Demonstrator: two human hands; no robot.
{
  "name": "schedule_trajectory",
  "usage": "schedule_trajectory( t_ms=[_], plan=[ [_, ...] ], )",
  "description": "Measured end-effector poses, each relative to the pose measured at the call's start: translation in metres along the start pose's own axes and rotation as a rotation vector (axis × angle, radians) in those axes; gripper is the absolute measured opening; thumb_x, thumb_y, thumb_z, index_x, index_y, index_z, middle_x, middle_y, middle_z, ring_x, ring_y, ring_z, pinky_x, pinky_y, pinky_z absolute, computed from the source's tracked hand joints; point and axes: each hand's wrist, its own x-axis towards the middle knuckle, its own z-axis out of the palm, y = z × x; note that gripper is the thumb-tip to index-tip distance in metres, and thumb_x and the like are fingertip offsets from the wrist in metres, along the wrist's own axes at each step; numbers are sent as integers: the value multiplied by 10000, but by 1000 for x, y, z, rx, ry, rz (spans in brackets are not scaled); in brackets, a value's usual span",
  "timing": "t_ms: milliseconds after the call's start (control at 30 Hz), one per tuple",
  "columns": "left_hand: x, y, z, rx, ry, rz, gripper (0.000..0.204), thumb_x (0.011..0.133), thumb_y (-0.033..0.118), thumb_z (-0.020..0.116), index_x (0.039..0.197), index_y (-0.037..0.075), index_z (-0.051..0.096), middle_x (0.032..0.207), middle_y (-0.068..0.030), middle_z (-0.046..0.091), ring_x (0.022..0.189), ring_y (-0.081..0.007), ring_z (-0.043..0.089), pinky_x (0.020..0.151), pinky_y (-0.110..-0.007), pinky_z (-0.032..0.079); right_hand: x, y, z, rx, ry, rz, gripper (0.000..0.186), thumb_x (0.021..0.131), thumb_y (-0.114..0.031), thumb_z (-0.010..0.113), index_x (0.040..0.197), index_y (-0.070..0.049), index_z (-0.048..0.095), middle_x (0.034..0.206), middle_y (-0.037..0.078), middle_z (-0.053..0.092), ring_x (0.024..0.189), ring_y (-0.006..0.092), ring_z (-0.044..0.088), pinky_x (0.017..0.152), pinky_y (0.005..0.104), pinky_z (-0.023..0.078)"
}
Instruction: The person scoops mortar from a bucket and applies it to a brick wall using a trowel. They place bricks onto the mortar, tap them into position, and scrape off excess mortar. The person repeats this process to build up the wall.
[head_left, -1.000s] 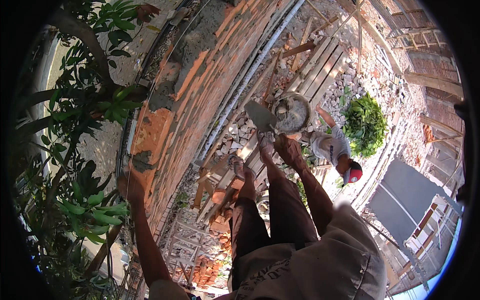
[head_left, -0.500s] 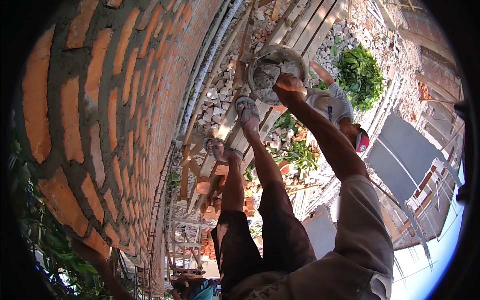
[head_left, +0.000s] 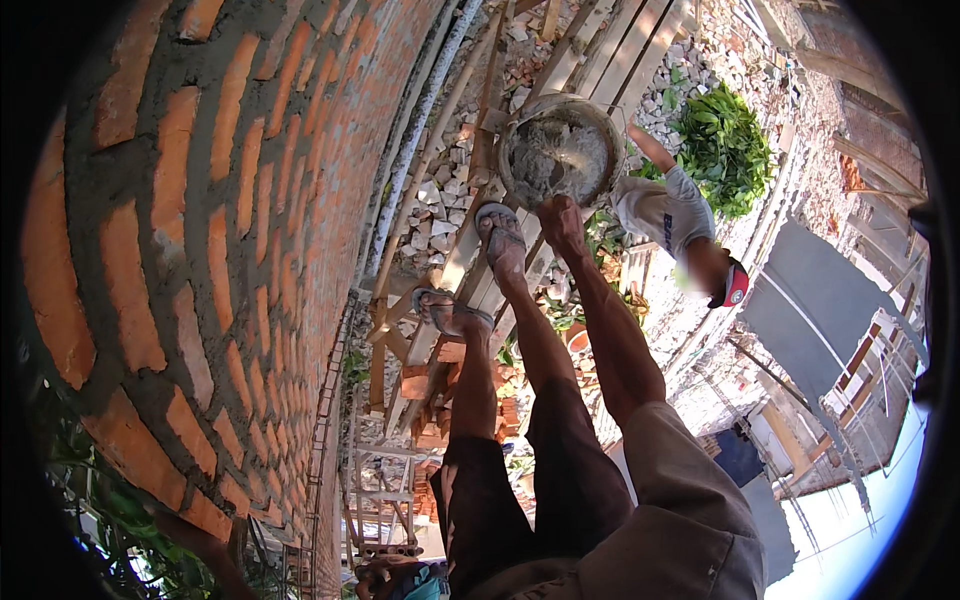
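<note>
My right hand (head_left: 560, 218) is closed on a trowel at the near rim of a round bucket (head_left: 512, 150) of wet grey mortar; the blade is hard to make out in the mix. My left arm runs along the lower left beside the brick wall (head_left: 220, 260); my left hand (head_left: 170, 522) is dark and mostly hidden, its fingers unclear. My sandalled feet (head_left: 500, 238) rest on wooden planks below the bucket. Grey mortar fills the joints of the red bricks.
A co-worker (head_left: 665, 215) in a grey shirt and red cap stands right of the bucket, an arm reaching upward. Another person (head_left: 415, 578) is partly visible at the bottom. Rubble (head_left: 440, 200), a leafy pile (head_left: 725, 150), loose bricks (head_left: 430, 420) and timber scaffolding lie around.
My view has swung from the wall top onto its brick face. The trowel, raised earlier, has gone into the bucket, and my right hand has since drawn slightly back toward the near rim.
</note>
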Motion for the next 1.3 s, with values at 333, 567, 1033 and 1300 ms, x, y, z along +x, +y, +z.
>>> schedule_trajectory(
  t_ms=[333,567,1033,1300],
  plan=[
    [13,-46,1,36,-23,13,634,1014,490,215,1459,44,275,1448,-207,329,1316,-323,371,1077,-469,331,-34,-11,-35,943,-199,559,338,906,-334,586,788,-19,552,561,46,511,443,127,479,398,286,393],
    [8,24,14,-361,-159,-384,670,976,547,364,1232,-53,520,1189,-219,565,1038,-314,559,917,-427,414,-77,-62,-124,796,-261,346,380,913,-351,585,745,-16,524,562,44,520,446,104,480,406,272,402],
    [6,74,12,-404,67,84,499,996,392,443,644,46,514,524,-68,381,457,-183,343,477,-396,288,67,-403,-378,37,-843,-679,290,835,-252,680,937,11,615,702,114,594,639,202,609,557,356,469],
    [3,68,24,-273,220,112,529,990,419,439,602,62,487,508,-79,373,420,-202,337,445,-396,291,110,-497,-323,-553,266,-1846,336,854,-165,527,1152,-11,532,921,142,607,798,254,622,702,357,515]
  ],
)
